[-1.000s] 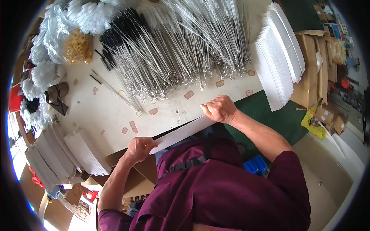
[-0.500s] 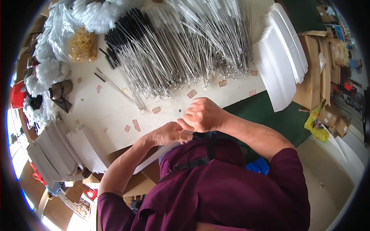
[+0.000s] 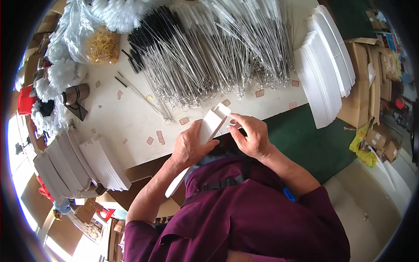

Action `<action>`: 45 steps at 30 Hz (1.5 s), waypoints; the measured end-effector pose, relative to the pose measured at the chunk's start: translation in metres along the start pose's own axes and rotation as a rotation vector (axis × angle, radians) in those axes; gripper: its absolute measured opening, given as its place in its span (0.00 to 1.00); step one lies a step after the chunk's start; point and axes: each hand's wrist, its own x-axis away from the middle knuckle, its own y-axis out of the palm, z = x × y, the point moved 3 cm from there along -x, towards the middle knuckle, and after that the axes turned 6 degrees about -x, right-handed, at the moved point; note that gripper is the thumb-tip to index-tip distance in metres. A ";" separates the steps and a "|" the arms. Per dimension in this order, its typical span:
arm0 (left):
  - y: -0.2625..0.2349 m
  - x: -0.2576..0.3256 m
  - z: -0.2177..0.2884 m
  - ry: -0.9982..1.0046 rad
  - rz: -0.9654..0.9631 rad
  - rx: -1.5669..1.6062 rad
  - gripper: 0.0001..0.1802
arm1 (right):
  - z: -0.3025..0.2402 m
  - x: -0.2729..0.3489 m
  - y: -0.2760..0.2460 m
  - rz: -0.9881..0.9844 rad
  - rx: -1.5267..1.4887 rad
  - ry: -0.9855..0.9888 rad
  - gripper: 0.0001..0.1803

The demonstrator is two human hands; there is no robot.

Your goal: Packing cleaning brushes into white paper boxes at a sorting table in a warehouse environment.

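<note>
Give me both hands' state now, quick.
Left hand: closed on the white box.
Right hand: fingers pinching the same box's top end.

White folded card (image 3: 212, 124); black and silver wire brushes (image 3: 205, 56); yellow rubber bands (image 3: 102, 46); maroon sleeves (image 3: 244, 218).

Head view, looking down. The left hand (image 3: 188, 146) and right hand (image 3: 251, 137) together hold a folded white cardboard sleeve (image 3: 212, 123) at the near edge of the bench (image 3: 131, 124); fingers (image 3: 238, 117) of the right hand pinch its upper end. Behind lie a heap of wire-handled brushes (image 3: 218, 48), a bag of rubber bands (image 3: 102, 43), and stacks of flat white sleeves at right (image 3: 325, 74) and at left (image 3: 102, 163).
</note>
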 end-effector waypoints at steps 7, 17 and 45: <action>0.011 0.011 0.006 0.101 0.070 -0.159 0.45 | 0.000 0.008 0.011 -0.114 -0.210 0.213 0.12; 0.023 0.013 0.023 0.128 0.039 0.086 0.41 | 0.003 0.014 0.010 -0.304 -0.494 0.576 0.12; 0.063 0.023 0.023 0.227 0.309 -0.062 0.34 | -0.007 0.028 0.007 -0.299 -0.382 0.589 0.13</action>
